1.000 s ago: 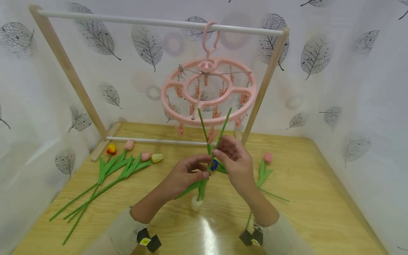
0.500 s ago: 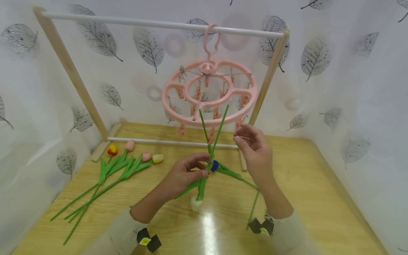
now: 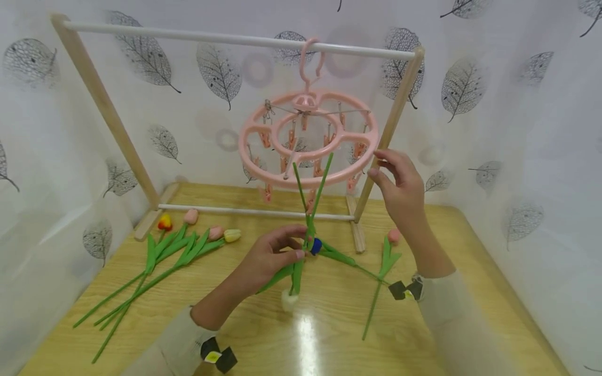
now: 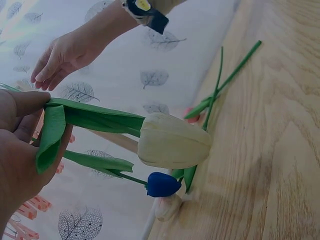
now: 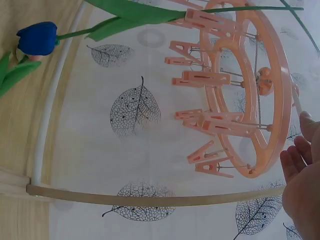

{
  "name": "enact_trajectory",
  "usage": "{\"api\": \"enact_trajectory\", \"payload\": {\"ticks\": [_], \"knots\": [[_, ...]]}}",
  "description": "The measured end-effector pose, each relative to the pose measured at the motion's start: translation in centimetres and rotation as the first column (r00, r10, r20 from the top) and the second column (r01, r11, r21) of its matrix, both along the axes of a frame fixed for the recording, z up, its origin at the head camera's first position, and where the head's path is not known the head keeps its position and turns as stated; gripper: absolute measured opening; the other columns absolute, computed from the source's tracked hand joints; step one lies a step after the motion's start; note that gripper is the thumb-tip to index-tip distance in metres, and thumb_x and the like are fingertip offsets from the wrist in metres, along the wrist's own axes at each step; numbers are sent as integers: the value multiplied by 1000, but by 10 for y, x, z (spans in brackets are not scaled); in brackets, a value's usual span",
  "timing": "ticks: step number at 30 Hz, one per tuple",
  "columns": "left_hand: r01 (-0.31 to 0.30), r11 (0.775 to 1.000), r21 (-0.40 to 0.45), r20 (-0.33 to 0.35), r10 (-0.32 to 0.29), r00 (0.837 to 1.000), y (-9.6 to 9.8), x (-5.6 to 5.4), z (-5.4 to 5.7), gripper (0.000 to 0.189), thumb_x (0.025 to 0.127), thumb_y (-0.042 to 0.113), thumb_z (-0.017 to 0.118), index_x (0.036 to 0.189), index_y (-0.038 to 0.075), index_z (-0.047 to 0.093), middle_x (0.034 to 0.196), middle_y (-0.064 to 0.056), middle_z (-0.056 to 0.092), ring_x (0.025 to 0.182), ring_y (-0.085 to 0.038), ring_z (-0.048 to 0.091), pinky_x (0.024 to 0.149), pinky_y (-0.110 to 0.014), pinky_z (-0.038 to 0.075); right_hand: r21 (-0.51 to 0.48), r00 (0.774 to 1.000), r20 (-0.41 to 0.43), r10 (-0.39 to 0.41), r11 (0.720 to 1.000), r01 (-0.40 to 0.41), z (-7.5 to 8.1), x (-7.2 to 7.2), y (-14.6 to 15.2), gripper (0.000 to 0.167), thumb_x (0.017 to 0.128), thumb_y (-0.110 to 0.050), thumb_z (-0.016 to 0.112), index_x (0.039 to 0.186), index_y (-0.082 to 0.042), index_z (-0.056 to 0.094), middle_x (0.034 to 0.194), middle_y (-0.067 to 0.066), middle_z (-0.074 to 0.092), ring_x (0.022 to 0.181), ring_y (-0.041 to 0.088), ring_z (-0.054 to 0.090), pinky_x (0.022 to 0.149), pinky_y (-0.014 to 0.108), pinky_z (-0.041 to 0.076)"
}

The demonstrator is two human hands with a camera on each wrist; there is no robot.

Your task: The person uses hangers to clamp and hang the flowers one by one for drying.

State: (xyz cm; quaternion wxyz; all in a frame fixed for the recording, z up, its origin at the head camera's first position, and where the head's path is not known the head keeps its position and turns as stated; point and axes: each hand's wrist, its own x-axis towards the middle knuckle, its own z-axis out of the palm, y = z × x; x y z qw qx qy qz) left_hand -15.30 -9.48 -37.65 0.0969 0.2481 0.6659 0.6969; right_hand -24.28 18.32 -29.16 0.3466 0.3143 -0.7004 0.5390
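My left hand [image 3: 270,258] pinches the green stems of a white tulip [image 4: 172,142] and a blue tulip [image 4: 163,185]. Both blooms hang downward, and the stem ends cross upward in front of a pink round clip hanger [image 3: 301,182]. Beside the hanger's right rim, my right hand [image 3: 402,188] is raised with loosely bent fingers and holds nothing. Whether its fingertips touch the rim I cannot tell. Several pink clothes pegs [image 5: 205,80] dangle from the hanger, and none that I can see grips a flower.
The hanger hooks over the white bar [image 3: 188,34] of a wooden rack [image 3: 110,112]. Several tulips [image 3: 188,250] lie at the table's left. On the right, a pink tulip [image 3: 394,236] crosses another stem; that second flower's pale bloom [image 4: 168,207] shows in the left wrist view.
My right hand has let go of the stems and moved right and up to the hanger's right edge. The left hand has stayed put with the two tulips.
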Motion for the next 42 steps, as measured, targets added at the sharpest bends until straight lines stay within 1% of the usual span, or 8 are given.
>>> {"api": "enact_trajectory", "payload": {"ticks": [5, 7, 14, 18, 23, 29, 33, 42], "knots": [[4, 1000, 17, 5, -4, 1000, 0, 0, -2, 49, 99, 7, 63, 145, -1, 48, 140, -27, 51, 110, -25, 62, 80, -25, 57, 163, 991, -24, -129, 978, 132, 10, -18, 8, 34, 87, 3, 74, 121, 0, 70, 127, 6, 66, 120, 17, 59, 108, 25, 46], [5, 1000, 17, 0, -5, 1000, 0, 0, -2, 49, 99, 8, 63, 145, -1, 48, 139, -28, 51, 110, -25, 61, 80, -25, 57, 223, 989, -35, -147, 963, 151, 12, -23, 11, 33, 86, 1, 75, 119, -4, 73, 127, 8, 67, 125, 15, 56, 108, 23, 43], [0, 1000, -7, -1, 0, 1000, 0, 1, -1, 49, 100, 10, 63, 145, 1, 49, 138, -22, 53, 113, -33, 59, 81, -26, 57, 305, 990, -138, -20, 950, 62, 15, -32, 13, 26, 82, 8, 76, 107, 2, 76, 115, 18, 71, 126, 30, 55, 114, 34, 39], [-9, 1000, -7, 6, 9, 1000, 0, 1, 0, 46, 100, 9, 63, 144, 5, 52, 135, -14, 57, 111, -30, 62, 82, -26, 57, 322, 986, -162, 32, 947, 22, 12, -32, 8, 25, 79, 11, 76, 102, 2, 77, 109, 21, 72, 119, 31, 58, 111, 32, 41], [-27, 999, 32, 21, 26, 999, 0, 0, -1, 44, 99, 7, 63, 142, 8, 55, 129, -11, 60, 104, -21, 65, 82, -26, 58, 321, 978, -188, 89, 947, -24, 8, -25, -3, 27, 75, 15, 78, 99, 2, 77, 107, 19, 71, 111, 30, 61, 103, 27, 45], [-64, 997, 50, -15, 65, 998, -2, -2, -2, 44, 98, 6, 64, 141, 12, 57, 128, -5, 61, 101, -19, 63, 80, -28, 57, 324, 959, -247, 139, 945, -54, 6, -17, -20, 28, 72, 17, 79, 95, 2, 77, 101, 16, 71, 103, 31, 61, 99, 25, 46], [-84, 994, 70, -45, 87, 995, -3, -3, -1, 44, 98, 5, 64, 141, 11, 56, 125, -3, 62, 102, -20, 62, 79, -27, 57, 366, 943, -301, 144, 930, -26, 8, -13, -31, 23, 75, 13, 80, 95, 3, 77, 100, 15, 71, 101, 31, 61, 96, 26, 47], [-123, 984, 128, -37, 128, 991, -5, -2, 3, 44, 96, 3, 65, 140, 4, 55, 118, 3, 65, 99, -14, 63, 77, -24, 56, 445, 907, -405, 116, 891, 85, 12, -3, -56, 13, 83, -2, 79, 96, 2, 77, 99, 13, 71, 98, 30, 63, 93, 36, 49]]}}
